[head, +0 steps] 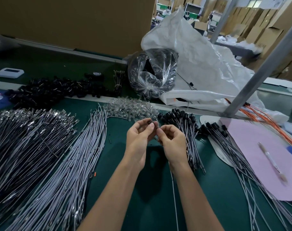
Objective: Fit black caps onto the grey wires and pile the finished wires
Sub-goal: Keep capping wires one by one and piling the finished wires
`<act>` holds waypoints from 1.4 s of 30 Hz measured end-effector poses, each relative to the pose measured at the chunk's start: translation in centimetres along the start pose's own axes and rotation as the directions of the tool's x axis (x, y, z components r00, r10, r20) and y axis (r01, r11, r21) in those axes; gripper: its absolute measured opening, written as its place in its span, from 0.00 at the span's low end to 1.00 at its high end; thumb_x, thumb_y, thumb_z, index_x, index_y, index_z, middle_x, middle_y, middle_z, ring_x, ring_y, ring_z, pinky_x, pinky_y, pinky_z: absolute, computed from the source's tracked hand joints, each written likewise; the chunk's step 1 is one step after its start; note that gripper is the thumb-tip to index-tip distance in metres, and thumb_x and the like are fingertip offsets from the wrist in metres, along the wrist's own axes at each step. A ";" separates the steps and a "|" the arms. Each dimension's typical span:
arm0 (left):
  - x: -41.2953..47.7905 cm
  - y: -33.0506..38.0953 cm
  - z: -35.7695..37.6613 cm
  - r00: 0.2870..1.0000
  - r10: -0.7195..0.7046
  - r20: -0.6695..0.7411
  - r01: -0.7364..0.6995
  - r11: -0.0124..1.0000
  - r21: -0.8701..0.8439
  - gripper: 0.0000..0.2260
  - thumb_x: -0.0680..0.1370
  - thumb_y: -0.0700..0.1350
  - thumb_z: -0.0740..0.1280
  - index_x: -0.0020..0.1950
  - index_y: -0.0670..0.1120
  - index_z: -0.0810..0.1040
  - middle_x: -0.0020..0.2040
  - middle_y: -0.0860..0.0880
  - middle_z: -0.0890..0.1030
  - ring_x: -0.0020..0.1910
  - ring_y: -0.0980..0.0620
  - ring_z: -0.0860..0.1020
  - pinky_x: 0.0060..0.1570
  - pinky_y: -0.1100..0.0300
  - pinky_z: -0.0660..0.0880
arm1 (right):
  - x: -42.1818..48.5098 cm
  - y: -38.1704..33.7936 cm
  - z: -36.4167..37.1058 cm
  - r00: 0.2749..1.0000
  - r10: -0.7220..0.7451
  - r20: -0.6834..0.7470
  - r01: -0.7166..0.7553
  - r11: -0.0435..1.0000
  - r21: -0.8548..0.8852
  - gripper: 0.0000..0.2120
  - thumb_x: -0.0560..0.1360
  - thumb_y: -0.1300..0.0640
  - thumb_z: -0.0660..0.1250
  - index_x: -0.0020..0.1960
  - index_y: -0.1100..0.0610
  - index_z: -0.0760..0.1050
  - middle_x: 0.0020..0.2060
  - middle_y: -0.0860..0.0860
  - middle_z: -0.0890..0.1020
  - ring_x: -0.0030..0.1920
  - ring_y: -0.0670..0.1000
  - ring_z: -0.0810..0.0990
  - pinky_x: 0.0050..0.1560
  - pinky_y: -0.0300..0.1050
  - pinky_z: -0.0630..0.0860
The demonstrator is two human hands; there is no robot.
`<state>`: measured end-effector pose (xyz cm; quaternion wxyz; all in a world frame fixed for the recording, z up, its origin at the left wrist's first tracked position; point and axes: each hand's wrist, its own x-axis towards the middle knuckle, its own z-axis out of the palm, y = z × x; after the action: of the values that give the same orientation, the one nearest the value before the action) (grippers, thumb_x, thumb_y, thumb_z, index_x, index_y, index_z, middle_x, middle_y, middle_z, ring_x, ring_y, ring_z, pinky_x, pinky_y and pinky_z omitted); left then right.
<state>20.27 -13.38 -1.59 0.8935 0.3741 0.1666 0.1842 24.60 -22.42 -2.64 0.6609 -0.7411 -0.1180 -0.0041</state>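
Observation:
My left hand (139, 136) and my right hand (171, 140) meet above the green mat (122, 147) at the centre. The left fingertips pinch a small black cap (150, 122). The right fingers pinch the end of a grey wire (173, 185), which hangs down under the right forearm. Bare grey wires (71, 164) lie in big bundles on the left. Capped wires (187, 130) are heaped just right of my hands, with a second heap (228, 144) further right. Loose black caps (53, 92) are piled at the back left.
A heap of clear small parts (130, 108) lies just beyond my hands. A plastic bag of black parts (152, 74) and a white sack (200, 64) stand behind. A pink sheet (258, 147) with a pen (272, 162) lies right, beside a metal post (262, 67) and orange wires (265, 117).

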 end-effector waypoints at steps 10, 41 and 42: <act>0.3 1.2 -1.2 0.998 0.055 0.001 -0.055 0.992 -0.114 0.04 0.81 0.35 0.62 0.54 0.42 0.75 0.46 0.47 0.86 0.47 0.50 0.84 0.46 0.62 0.81 | -0.1 -0.2 -0.7 0.995 -0.104 -0.001 0.104 0.993 -0.048 0.08 0.75 0.65 0.70 0.40 0.54 0.77 0.32 0.44 0.81 0.34 0.41 0.78 0.39 0.35 0.75; 0.2 1.2 -0.8 0.998 0.066 0.019 -0.064 0.992 -0.112 0.03 0.80 0.37 0.64 0.52 0.42 0.76 0.46 0.45 0.86 0.46 0.51 0.84 0.46 0.62 0.80 | -0.3 -0.7 -0.7 0.987 -0.151 0.058 0.154 0.986 -0.056 0.06 0.74 0.65 0.71 0.41 0.57 0.78 0.33 0.48 0.81 0.34 0.43 0.79 0.39 0.37 0.76; 0.1 1.1 -0.7 0.997 0.067 0.029 -0.064 0.993 -0.098 0.03 0.80 0.37 0.64 0.52 0.42 0.76 0.47 0.45 0.86 0.46 0.51 0.84 0.47 0.61 0.80 | -0.2 -0.6 -0.7 0.987 -0.154 0.048 0.157 0.986 -0.056 0.06 0.74 0.65 0.71 0.41 0.56 0.78 0.33 0.48 0.81 0.34 0.43 0.79 0.39 0.37 0.76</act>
<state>19.85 -12.20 -1.23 0.9066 0.3385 0.1307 0.2153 24.34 -23.08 -1.96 0.6336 -0.7489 -0.1894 -0.0432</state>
